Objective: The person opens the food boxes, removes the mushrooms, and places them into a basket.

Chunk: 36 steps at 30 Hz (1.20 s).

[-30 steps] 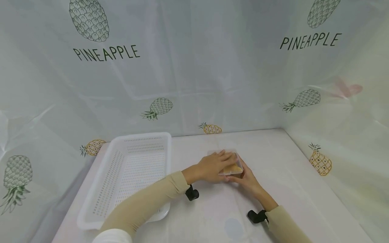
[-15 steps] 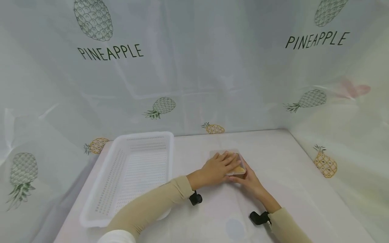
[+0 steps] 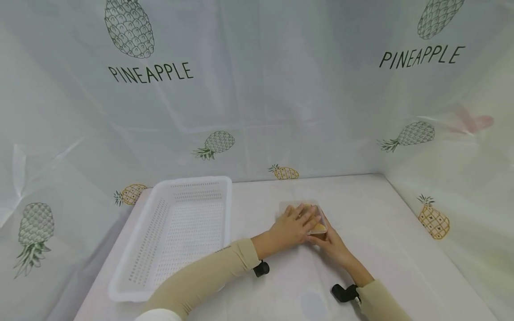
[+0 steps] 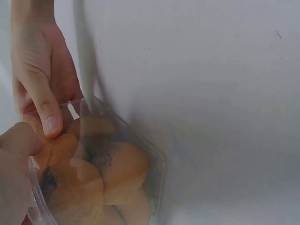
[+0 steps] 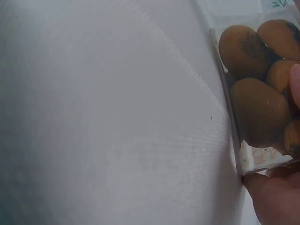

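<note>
A clear plastic box [image 3: 320, 228] filled with brown, rounded, egg-like pieces [image 4: 124, 166] sits on the table right of centre. My left hand [image 3: 290, 228] lies across its top with the fingers spread and fairly straight. Around the right near corner, my right hand [image 3: 336, 248] grips the box, thumb at the near side. Dark specks mark some of the pieces in both wrist views. A transparent edge shows beyond my left fingers in the head view; whether the lid is fully closed I cannot tell. Printed paper [image 5: 265, 157] is visible inside the box's end.
A white perforated plastic basket [image 3: 230, 207] stands to the left, partly behind my left sleeve [image 3: 209, 272]. White pineapple-print sheeting [image 3: 249, 111] hangs behind the table [image 3: 265, 298] and at its sides. Black wrist cameras [image 3: 344, 293] sit below both hands.
The head view has shifted slightly, moving the scene a little to the right. Both hands stay at the box, my left palm still over its top.
</note>
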Each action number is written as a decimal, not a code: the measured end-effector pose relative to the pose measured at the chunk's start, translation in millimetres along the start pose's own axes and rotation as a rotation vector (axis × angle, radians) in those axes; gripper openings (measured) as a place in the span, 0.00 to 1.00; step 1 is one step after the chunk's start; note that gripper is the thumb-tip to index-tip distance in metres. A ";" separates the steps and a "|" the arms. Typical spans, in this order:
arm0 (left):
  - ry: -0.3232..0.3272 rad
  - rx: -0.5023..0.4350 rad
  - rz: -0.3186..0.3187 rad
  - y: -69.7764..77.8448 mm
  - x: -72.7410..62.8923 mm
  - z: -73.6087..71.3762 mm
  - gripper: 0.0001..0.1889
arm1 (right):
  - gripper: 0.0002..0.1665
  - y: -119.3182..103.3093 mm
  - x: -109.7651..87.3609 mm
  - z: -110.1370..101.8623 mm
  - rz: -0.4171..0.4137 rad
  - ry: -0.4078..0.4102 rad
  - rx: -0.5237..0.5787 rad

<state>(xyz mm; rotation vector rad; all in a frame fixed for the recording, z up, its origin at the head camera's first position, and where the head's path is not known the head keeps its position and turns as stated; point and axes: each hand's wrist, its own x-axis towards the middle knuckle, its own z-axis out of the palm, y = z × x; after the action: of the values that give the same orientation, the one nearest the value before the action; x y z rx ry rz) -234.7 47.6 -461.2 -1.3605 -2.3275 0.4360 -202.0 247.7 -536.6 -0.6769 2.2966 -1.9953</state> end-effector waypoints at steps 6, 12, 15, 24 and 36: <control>0.059 0.032 0.011 -0.7 -0.2 -2.0 0.34 | 0.56 0.7 -1.5 -0.3 0.021 0.006 -0.059; -0.038 -0.009 0.042 -7.0 5.8 -11.7 0.37 | 0.56 -0.9 -0.8 -2.9 0.010 -0.012 -0.054; -0.098 -0.073 0.062 -13.5 9.2 -17.2 0.36 | 0.55 -1.4 -0.5 -3.3 0.001 -0.013 -0.041; -0.269 -0.605 0.003 -45.7 15.7 -33.6 0.28 | 0.40 -2.3 0.4 -0.8 0.043 0.000 -0.045; -0.204 -0.968 -0.037 -83.3 20.8 -31.4 0.28 | 0.59 -8.2 2.1 0.0 0.132 0.060 -0.135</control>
<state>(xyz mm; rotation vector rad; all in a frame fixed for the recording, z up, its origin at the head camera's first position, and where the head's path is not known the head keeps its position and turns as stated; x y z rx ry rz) -290.9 28.1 -391.7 -1.6898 -2.8580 -0.7040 -201.4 246.3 -528.3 -0.4629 2.4570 -1.8422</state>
